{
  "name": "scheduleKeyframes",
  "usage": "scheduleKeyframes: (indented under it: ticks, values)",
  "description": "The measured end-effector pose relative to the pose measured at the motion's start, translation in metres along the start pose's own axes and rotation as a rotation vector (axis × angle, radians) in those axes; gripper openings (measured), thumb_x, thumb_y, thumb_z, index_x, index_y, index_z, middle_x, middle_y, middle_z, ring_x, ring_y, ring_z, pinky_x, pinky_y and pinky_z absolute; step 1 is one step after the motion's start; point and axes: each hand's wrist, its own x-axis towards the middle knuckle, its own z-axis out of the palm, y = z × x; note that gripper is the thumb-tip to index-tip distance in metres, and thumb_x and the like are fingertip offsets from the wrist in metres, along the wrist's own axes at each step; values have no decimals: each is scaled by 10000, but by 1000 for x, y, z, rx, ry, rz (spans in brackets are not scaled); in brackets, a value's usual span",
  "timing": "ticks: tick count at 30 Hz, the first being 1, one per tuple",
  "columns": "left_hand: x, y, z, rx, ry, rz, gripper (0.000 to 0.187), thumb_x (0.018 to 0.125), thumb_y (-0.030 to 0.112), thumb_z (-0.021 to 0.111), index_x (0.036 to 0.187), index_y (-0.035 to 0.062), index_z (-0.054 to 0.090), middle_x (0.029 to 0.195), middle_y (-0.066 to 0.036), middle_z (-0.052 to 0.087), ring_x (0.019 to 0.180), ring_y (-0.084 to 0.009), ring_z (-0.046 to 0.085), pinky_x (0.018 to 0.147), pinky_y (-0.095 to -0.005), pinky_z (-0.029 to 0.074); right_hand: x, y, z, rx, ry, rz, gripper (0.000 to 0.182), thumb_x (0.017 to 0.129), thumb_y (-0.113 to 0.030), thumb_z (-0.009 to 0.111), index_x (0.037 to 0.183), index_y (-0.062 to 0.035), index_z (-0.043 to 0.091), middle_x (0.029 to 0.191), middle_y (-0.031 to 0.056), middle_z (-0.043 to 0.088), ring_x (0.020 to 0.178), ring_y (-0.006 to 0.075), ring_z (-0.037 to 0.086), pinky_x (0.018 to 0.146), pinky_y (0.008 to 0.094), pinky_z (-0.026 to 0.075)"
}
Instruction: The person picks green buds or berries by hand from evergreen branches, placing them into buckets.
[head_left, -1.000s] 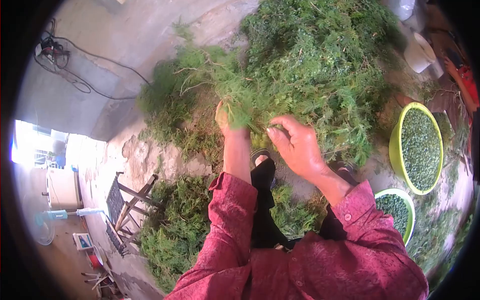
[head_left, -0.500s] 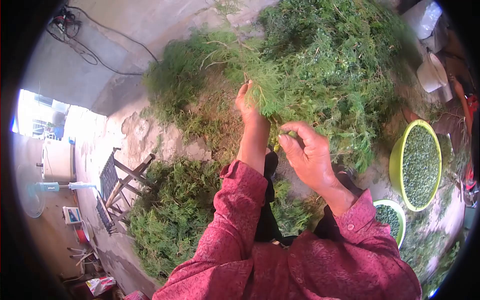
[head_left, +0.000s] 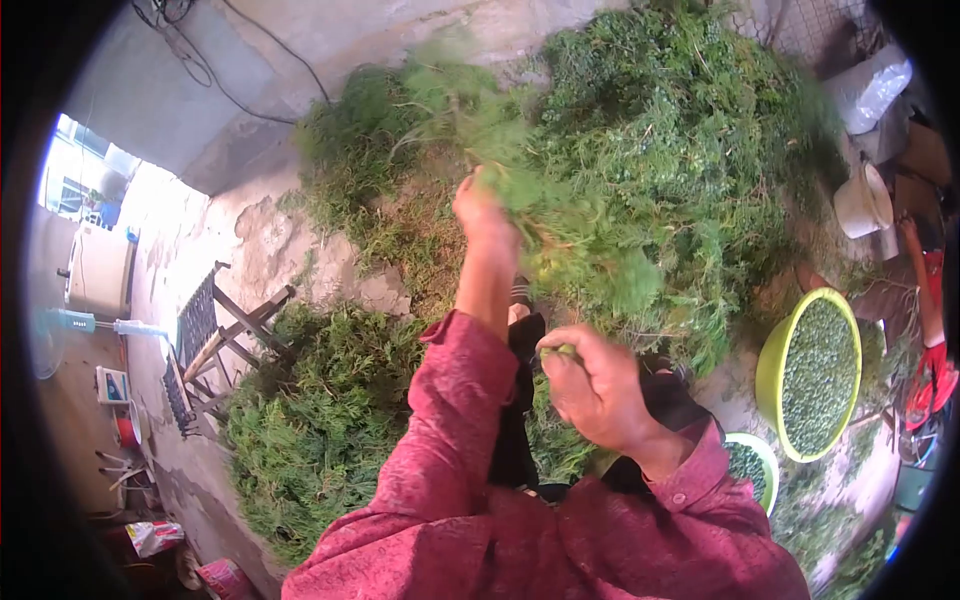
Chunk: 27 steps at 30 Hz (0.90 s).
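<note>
My left hand (head_left: 482, 210) is closed around the stem of a leafy evergreen branch (head_left: 575, 230), whose flat, feathery sprays are smeared by motion. Lower and to the right, my right hand (head_left: 598, 390) is curled, apart from the branch. Between its thumb and forefinger shows a bit of small green cones (head_left: 562, 351); the rest of its grasp is hidden. Beyond both hands lies a large heap of cut evergreen branches (head_left: 690, 180). A second pile of green sprigs (head_left: 320, 420) lies on the ground to the left of my legs.
At right stands a yellow-green tub (head_left: 771, 378) full of small green cones, with a smaller pale green tub (head_left: 771, 470) beside it. A white bucket (head_left: 862, 203) sits farther back. A folding stool (head_left: 200, 325) stands left. What looks like another person's arm (head_left: 925, 285) shows far right.
My right hand has moved down and away from the branch. The branch in my left hand has swung and blurred. The whole view has shifted slightly.
</note>
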Motion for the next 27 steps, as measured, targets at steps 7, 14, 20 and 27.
scheduleKeyframes:
  ticks: [7, 14, 20, 27]
  values:
    - [16, 11, -18, -164, 71, 70, 178, 809, 143, 569, 955, 43, 549, 821, -67, 592, 708, -181, 584, 605, -327, 491, 23, 10, -25, 870, -98, 380, 139, 849, -80, 463, 981, -41, 445, 887, 100, 556, 585, 102, 519, 388, 164, 308]
    - [0, 11, 0, -112, 74, 162, 107, 851, 131, 513, 843, 25, 523, 712, -34, 554, 582, -143, 527, 524, -268, 443, 44, 45, -18, 906, -45, 438, 284, 831, -218, 584, 1009, -72, 417, 913, 83, 563, 614, 107, 528, 384, 143, 295]
    - [-13, 7, 13, 1, -37, 277, 137, 862, 123, 496, 762, 29, 500, 665, 9, 502, 569, -82, 452, 508, -245, 382, 66, 36, -5, 1105, 71, 588, 353, 803, -247, 621, 1059, -101, 428, 848, 76, 552, 623, 127, 522, 381, 157, 307]
    - [-7, 3, 10, 114, -101, 382, 177, 861, 118, 494, 706, 31, 489, 648, 34, 466, 578, -55, 365, 506, -230, 327, 68, 48, -8, 1053, 53, 602, 160, 797, -152, 597, 899, -62, 513, 747, 96, 506, 569, 133, 481, 388, 183, 281]
